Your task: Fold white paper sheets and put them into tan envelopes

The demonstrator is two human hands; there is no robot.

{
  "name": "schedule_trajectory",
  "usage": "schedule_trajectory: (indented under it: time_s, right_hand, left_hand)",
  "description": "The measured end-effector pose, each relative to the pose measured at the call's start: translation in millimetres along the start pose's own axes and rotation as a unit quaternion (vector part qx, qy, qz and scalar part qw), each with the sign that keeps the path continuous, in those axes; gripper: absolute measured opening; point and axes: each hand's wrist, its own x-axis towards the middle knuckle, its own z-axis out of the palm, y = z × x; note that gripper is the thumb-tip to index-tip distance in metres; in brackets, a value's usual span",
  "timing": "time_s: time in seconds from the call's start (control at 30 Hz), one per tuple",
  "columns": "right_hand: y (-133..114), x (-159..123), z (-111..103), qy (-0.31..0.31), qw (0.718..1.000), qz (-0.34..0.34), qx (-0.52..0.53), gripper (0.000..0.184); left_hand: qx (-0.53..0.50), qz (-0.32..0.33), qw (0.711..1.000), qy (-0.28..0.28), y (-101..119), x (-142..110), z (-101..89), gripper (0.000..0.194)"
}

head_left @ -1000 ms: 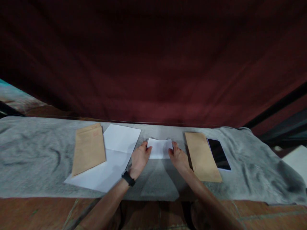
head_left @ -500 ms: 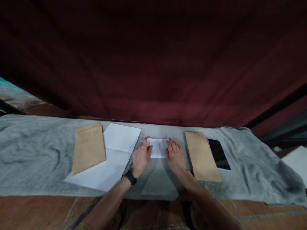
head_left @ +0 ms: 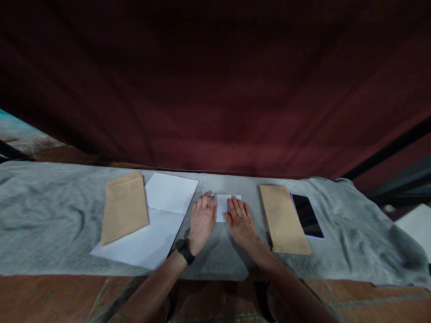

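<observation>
A small folded white paper (head_left: 221,208) lies flat on the grey cloth in the middle. My left hand (head_left: 203,218) rests palm down over its left end, fingers stretched out and pointing away from me. Over the right part, my right hand (head_left: 241,220) also lies flat with its fingers spread. Parts of the paper are hidden beneath both hands. A dark watch (head_left: 185,251) sits on my left wrist. Left of my left hand, larger creased white sheets (head_left: 171,193) are spread on the cloth, partly under a brown envelope (head_left: 125,207).
To the right lie brown envelopes (head_left: 285,220), with a dark-screened phone (head_left: 307,216) beside them. The grey cloth (head_left: 50,215) covers a narrow surface. A dark red curtain (head_left: 215,112) hangs behind it. A white object (head_left: 415,229) shows at the far right edge.
My left hand has turned from gripping the paper's left edge to lying flat on it. My right hand has shifted slightly left and flattened over the paper.
</observation>
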Motion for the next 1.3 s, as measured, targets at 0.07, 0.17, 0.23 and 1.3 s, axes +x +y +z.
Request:
schedule_trajectory:
  time_s: [0.07, 0.17, 0.23, 1.3]
  right_hand:
    - [0.1, -0.7, 0.6, -0.003, 1.000, -0.001, -0.008, 0.054]
    - [0.6, -1.8, 1.1, -0.007, 1.000, -0.007, -0.020, 0.054]
    - [1.5, -2.0, 0.6, -0.010, 1.000, -0.009, -0.024, 0.054]
    - [7.7, -17.0, -26.6, 0.001, 0.995, -0.088, 0.051, 0.057]
  left_hand:
    - [-0.036, 0.044, 0.998, -0.002, 5.4, -5.1, 9.6, 0.042]
    - [-0.048, 0.075, 0.996, -0.031, 10.5, -13.7, 24.8, 0.052]
    - [-0.035, 0.063, 0.997, -0.039, 10.3, -18.1, 31.5, 0.058]
    - [0.018, 0.011, 0.997, -0.074, -15.5, -22.4, 15.4, 0.063]
